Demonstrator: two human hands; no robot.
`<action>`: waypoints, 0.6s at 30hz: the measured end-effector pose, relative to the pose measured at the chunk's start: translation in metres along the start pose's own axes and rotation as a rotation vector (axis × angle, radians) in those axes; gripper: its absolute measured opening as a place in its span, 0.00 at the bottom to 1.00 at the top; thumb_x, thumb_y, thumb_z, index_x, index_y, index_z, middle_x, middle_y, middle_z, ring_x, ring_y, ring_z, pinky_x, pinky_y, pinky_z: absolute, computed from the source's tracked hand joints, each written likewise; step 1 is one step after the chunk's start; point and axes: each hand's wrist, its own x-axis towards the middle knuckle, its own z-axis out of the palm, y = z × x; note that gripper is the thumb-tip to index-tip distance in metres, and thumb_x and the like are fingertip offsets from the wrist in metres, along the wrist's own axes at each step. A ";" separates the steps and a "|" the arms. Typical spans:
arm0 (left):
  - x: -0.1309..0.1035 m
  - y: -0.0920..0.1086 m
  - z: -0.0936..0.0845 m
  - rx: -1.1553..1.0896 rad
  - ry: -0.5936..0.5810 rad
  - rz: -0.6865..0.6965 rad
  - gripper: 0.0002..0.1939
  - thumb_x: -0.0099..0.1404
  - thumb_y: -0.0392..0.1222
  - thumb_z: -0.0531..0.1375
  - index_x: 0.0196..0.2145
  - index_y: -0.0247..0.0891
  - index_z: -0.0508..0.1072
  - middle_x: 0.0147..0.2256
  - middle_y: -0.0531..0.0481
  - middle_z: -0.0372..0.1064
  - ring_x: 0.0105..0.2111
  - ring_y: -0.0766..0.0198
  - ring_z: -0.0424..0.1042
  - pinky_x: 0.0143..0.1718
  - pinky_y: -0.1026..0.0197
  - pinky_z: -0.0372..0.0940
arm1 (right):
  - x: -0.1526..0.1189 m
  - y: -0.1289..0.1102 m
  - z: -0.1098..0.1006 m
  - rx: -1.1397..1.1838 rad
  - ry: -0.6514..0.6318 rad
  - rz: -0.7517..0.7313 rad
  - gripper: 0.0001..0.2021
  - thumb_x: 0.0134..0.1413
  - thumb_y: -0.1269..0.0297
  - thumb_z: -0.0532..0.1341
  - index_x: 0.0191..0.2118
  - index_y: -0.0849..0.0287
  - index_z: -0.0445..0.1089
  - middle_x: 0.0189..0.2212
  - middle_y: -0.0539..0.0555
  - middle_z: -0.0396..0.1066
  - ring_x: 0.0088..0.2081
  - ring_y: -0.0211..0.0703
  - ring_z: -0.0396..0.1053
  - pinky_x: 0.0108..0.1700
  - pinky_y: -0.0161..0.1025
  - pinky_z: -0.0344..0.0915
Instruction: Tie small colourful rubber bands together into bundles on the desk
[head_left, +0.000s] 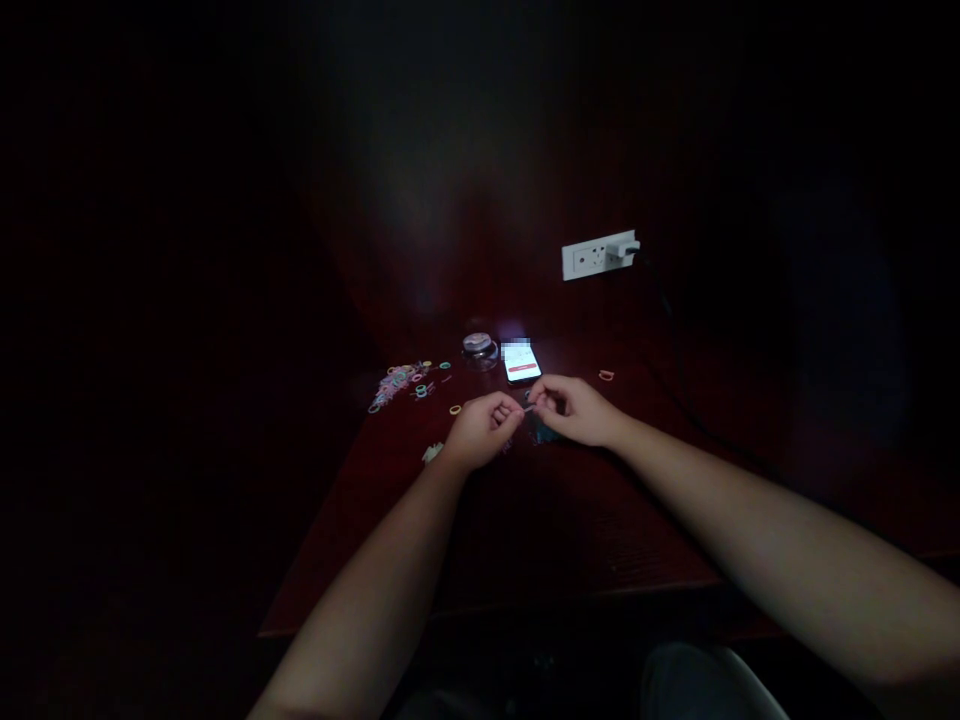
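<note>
My left hand (487,428) is closed in a pinch, thumb against the fingers. My right hand (574,408), also pinching, faces it a short gap away. Between the two sets of fingertips spans a small pale elastic band (528,408), held at both ends. Partly under my right hand lies a small group of blue bands (545,434). Beside my left wrist is a little pile of pale yellowish bands (433,454), partly hidden by it. A single yellow band (455,410) lies just beyond my left hand.
On the dark red table (570,520) a heap of mixed coloured bands (397,383) lies at the left. A lidded clear jar (480,352) and a lit phone (523,364) stand behind my hands. Orange bands (606,375) lie right. A wall socket (596,257) holds a plug with a cable.
</note>
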 end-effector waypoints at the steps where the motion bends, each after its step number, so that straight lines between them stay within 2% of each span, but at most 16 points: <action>1: 0.000 0.001 0.000 0.000 -0.002 0.002 0.09 0.62 0.44 0.59 0.33 0.33 0.74 0.28 0.50 0.70 0.25 0.69 0.67 0.27 0.68 0.61 | 0.000 -0.002 0.001 -0.004 -0.011 0.004 0.04 0.50 0.68 0.60 0.34 0.61 0.68 0.22 0.47 0.62 0.23 0.34 0.59 0.26 0.32 0.56; 8: 0.000 0.004 -0.001 -0.010 -0.016 -0.007 0.09 0.63 0.43 0.59 0.32 0.33 0.73 0.27 0.51 0.69 0.25 0.70 0.66 0.26 0.68 0.61 | 0.000 0.000 0.002 -0.028 -0.013 0.002 0.03 0.51 0.68 0.59 0.32 0.61 0.69 0.22 0.49 0.65 0.24 0.35 0.60 0.26 0.32 0.58; 14: 0.001 0.000 -0.001 -0.013 0.023 0.001 0.10 0.62 0.44 0.60 0.32 0.33 0.73 0.26 0.51 0.68 0.25 0.69 0.65 0.26 0.68 0.59 | 0.000 0.002 0.002 -0.027 -0.026 0.019 0.04 0.51 0.67 0.59 0.32 0.61 0.69 0.22 0.48 0.64 0.24 0.34 0.60 0.25 0.32 0.57; 18: 0.001 0.003 -0.002 -0.056 -0.012 -0.009 0.10 0.63 0.44 0.58 0.32 0.33 0.72 0.27 0.50 0.70 0.25 0.69 0.66 0.27 0.68 0.61 | 0.001 0.004 0.003 -0.028 -0.035 0.027 0.04 0.53 0.68 0.58 0.32 0.62 0.70 0.24 0.49 0.66 0.25 0.35 0.61 0.27 0.32 0.58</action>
